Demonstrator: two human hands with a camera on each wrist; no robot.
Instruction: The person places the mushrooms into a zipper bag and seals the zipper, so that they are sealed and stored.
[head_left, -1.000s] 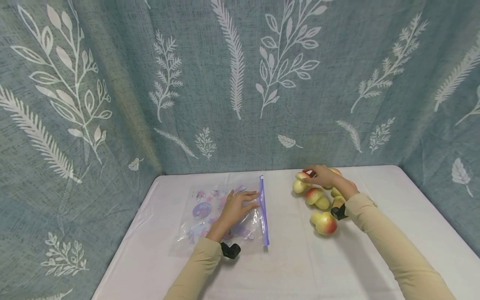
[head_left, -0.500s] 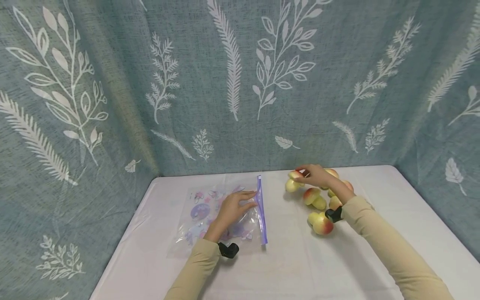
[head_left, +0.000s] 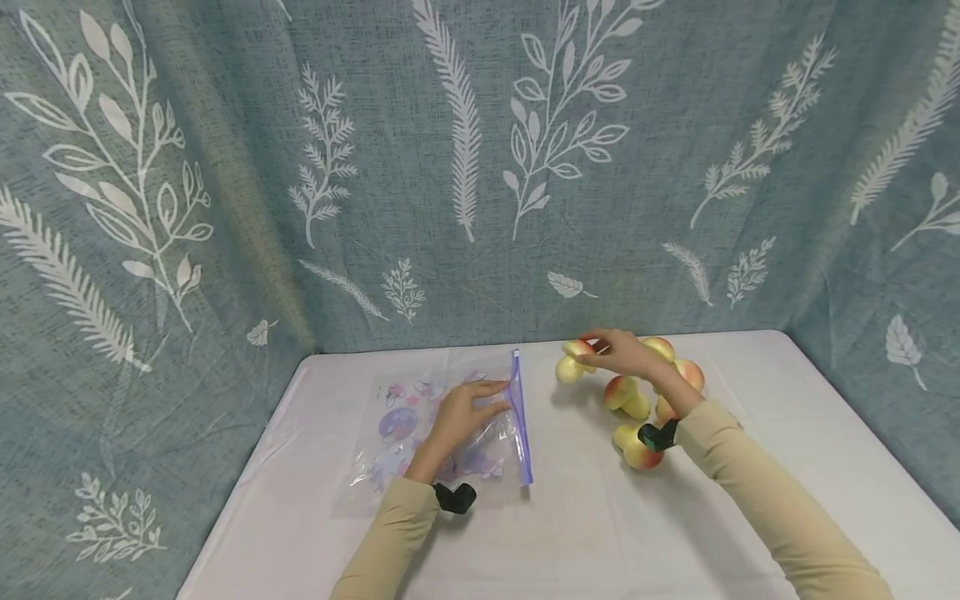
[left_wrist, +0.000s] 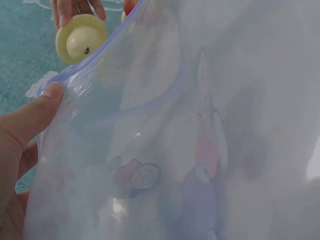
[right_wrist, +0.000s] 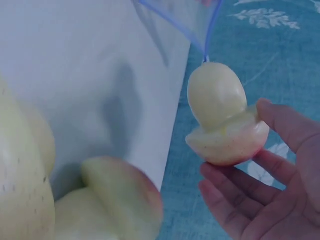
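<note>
A clear zip bag [head_left: 397, 425] with pink and purple prints and a purple zip edge lies flat on the left of the white table. My left hand [head_left: 453, 421] pinches it near the zip; in the left wrist view the thumb [left_wrist: 42, 110] lies over the rim, other fingers behind the film. The bag's mouth looks parted there. Just right of the bag, my right hand [head_left: 624, 352] holds a yellow-and-red artificial mushroom [head_left: 570, 364] above the table. Thumb and fingers grip its cap in the right wrist view, leaving the rounded stem [right_wrist: 216, 95] exposed.
Several similar mushrooms lie to the right, among them one mid-table [head_left: 626, 397] and one nearer me [head_left: 641, 450]. Some are partly hidden behind the right arm. A teal leaf-patterned curtain [head_left: 420, 167] stands along the table's far edge.
My right hand has moved left toward the bag, lifting the mushroom away from the others. The left hand keeps its hold on the bag. The head view has shifted slightly.
</note>
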